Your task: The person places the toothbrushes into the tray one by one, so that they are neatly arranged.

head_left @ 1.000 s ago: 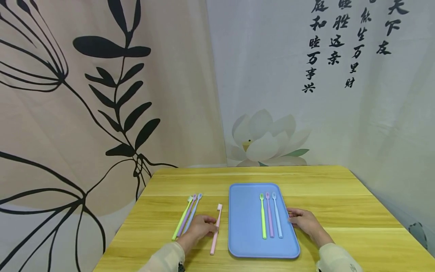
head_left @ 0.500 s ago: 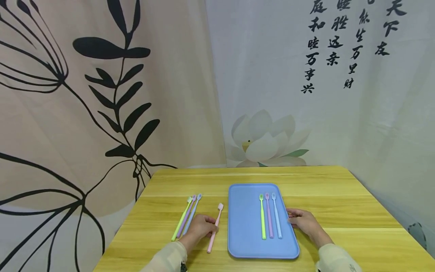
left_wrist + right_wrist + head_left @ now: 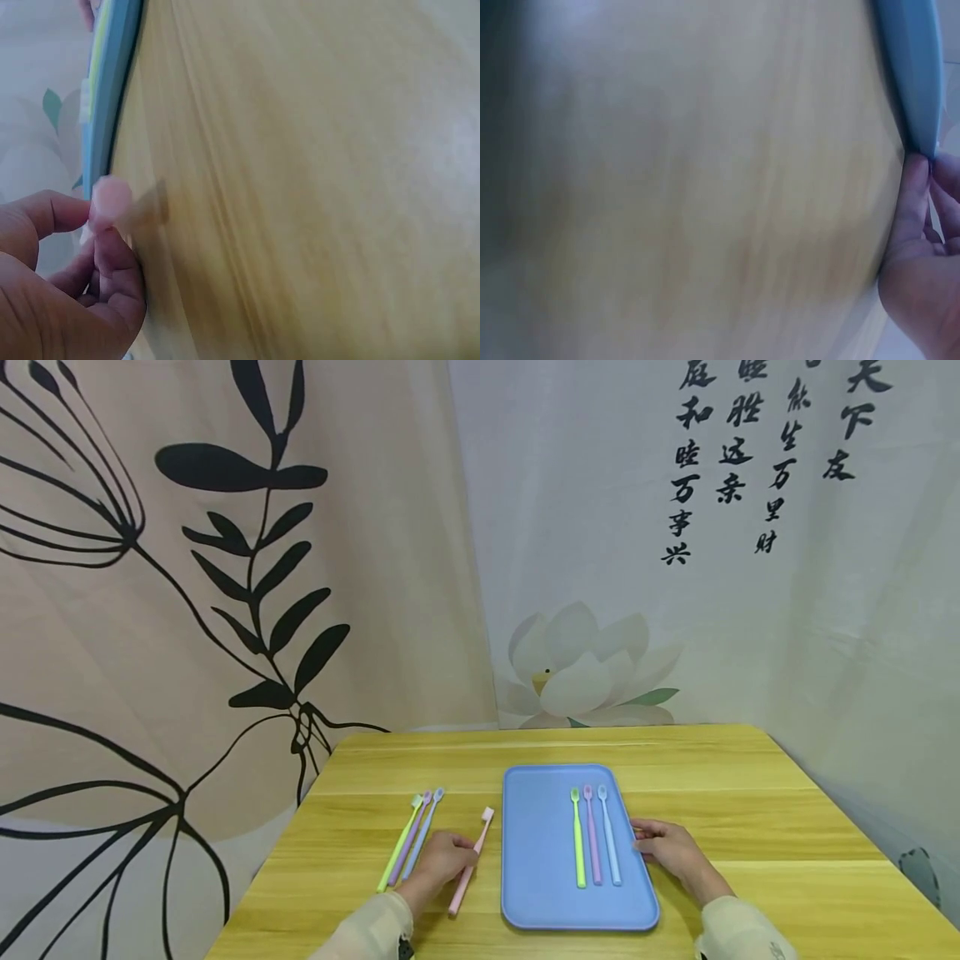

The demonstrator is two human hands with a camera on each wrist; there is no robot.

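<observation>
A pink toothbrush (image 3: pixel 462 889) is pinched between the thumb and fingers of my left hand (image 3: pixel 444 860), left of the blue tray (image 3: pixel 536 868). It slants, with its head up and to the right; in the left wrist view its rounded handle end (image 3: pixel 111 202) faces the camera. My right hand (image 3: pixel 677 852) grips the tray's right rim, its thumb and fingers meeting at the edge in the right wrist view. On the tray lie a green toothbrush (image 3: pixel 579 847), a purple toothbrush (image 3: pixel 592 843) and a light blue toothbrush (image 3: pixel 611 843), side by side.
Left of my left hand, another green toothbrush (image 3: pixel 401 843), purple toothbrush (image 3: pixel 412 835) and blue toothbrush (image 3: pixel 423 835) lie close together, partly behind that hand. Everything rests on a wooden table (image 3: pixel 720 777), with a printed curtain (image 3: pixel 405 568) behind it.
The pink toothbrush has tilted in my left hand: its handle end swung left while its head shifted slightly right. My right hand keeps its place at the tray.
</observation>
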